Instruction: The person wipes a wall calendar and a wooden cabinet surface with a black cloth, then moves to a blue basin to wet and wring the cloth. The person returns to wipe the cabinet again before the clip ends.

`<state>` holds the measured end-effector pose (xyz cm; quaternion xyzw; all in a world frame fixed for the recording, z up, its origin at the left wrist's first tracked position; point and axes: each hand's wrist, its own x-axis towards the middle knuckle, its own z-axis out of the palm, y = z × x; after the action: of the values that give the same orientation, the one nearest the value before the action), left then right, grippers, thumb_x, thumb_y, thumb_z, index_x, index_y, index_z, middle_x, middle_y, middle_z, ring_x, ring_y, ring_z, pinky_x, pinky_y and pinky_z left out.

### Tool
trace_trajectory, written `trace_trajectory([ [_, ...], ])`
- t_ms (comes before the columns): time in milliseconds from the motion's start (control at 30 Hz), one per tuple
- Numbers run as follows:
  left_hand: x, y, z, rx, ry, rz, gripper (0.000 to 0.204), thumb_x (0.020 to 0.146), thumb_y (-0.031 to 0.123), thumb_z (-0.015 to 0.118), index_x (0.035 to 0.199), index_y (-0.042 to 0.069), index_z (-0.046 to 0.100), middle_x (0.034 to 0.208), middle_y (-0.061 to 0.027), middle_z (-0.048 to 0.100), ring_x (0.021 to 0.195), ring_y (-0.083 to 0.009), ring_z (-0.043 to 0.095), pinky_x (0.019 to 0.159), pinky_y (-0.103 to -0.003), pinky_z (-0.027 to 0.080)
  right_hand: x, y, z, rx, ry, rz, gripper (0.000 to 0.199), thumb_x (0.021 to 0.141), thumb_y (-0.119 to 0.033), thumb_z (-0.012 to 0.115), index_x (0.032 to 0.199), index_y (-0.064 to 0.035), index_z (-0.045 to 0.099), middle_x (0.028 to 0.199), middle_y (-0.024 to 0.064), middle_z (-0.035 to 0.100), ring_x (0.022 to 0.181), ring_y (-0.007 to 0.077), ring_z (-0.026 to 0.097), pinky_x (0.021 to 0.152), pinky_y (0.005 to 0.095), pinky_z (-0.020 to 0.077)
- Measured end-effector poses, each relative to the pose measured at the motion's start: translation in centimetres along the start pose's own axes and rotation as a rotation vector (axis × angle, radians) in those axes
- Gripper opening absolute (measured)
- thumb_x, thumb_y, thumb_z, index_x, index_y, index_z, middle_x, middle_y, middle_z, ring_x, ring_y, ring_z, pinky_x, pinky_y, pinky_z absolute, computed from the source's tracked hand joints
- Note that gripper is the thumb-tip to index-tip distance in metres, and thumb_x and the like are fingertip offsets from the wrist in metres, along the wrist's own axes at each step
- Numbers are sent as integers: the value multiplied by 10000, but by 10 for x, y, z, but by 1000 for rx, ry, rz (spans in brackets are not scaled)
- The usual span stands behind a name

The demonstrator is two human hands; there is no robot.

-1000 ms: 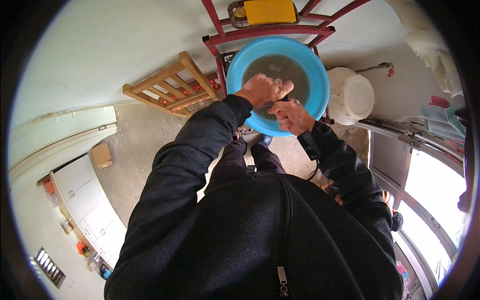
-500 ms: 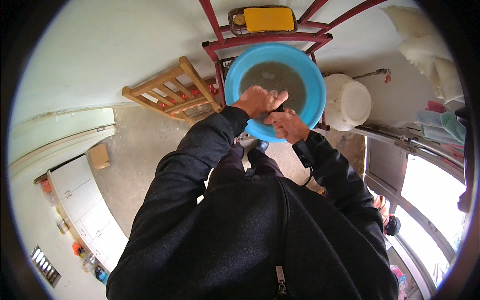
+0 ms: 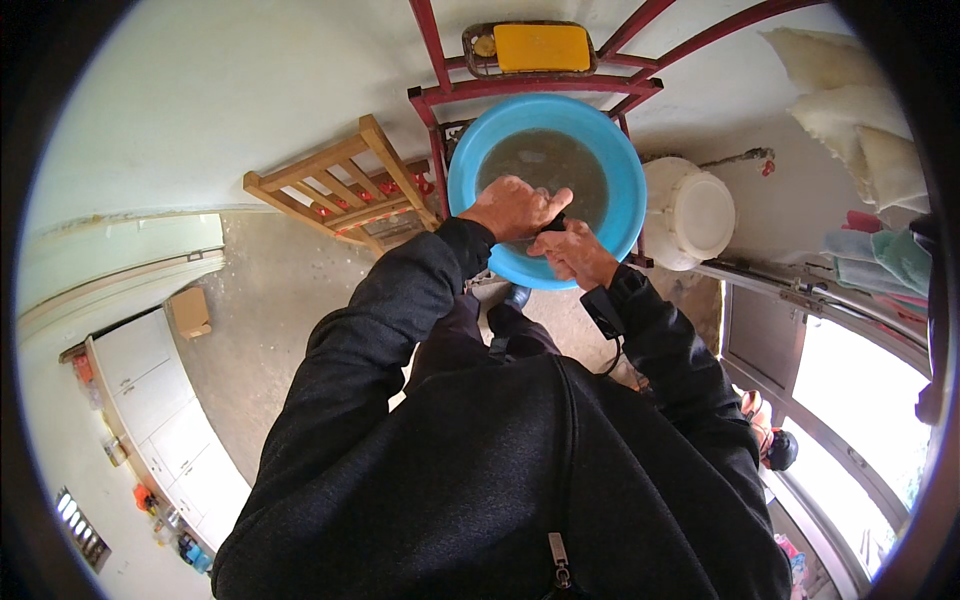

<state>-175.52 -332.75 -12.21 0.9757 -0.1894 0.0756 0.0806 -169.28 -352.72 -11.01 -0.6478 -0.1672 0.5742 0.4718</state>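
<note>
Head view: a small dark object (image 3: 553, 224) (its kind cannot be told) is gripped between the left hand (image 3: 515, 208) and right hand (image 3: 572, 252), fingers clenched, over murky water in the blue basin (image 3: 620, 190) on the red stand (image 3: 440, 95). Washing appears under way, unfinished.

A plain washing corner of a home, by the look of it: a blue basin (image 3: 545, 180) of murky water sits in a red metal stand (image 3: 530, 90) against a whitewashed wall, with a yellow soap bar (image 3: 543, 47) above, a white basin (image 3: 690, 212) beside it, a wooden stool (image 3: 340, 185) on a bare concrete floor (image 3: 270, 300), and white cabinets (image 3: 150, 400).
</note>
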Motion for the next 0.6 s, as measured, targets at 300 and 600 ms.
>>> trace_trajectory([
  [300,0,9,-8,-185,-109,-356,597,770,206,891,1283,83,611,846,-147,748,798,-360,772,707,-492,590,10,0,1,-542,526,-330,508,773,-241,874,1183,-1,693,1035,179,780,947,318,770,859,405,594],
  [600,-32,21,-44,-1419,280,-1002,495,887,349,871,1098,-50,668,927,-123,707,795,-214,697,657,-373,528,-62,-67,-20,149,269,-558,558,1005,-170,700,1524,-8,573,1337,166,714,1161,259,714,1044,375,543],
])
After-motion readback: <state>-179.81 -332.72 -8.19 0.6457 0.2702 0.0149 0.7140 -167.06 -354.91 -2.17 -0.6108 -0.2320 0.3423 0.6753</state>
